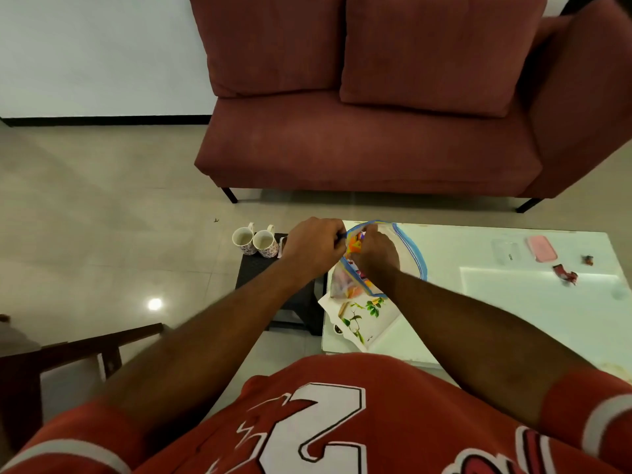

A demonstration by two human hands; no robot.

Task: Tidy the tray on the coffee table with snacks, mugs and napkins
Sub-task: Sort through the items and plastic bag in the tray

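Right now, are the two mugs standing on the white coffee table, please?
No, both mugs stand on the dark stool beside the white table.

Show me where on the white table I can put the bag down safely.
The table is bare between the zip bag and the clear case, and at the near right, below the red wrapper. The left edge is crowded: the left hand, the right hand, the floral sheet.
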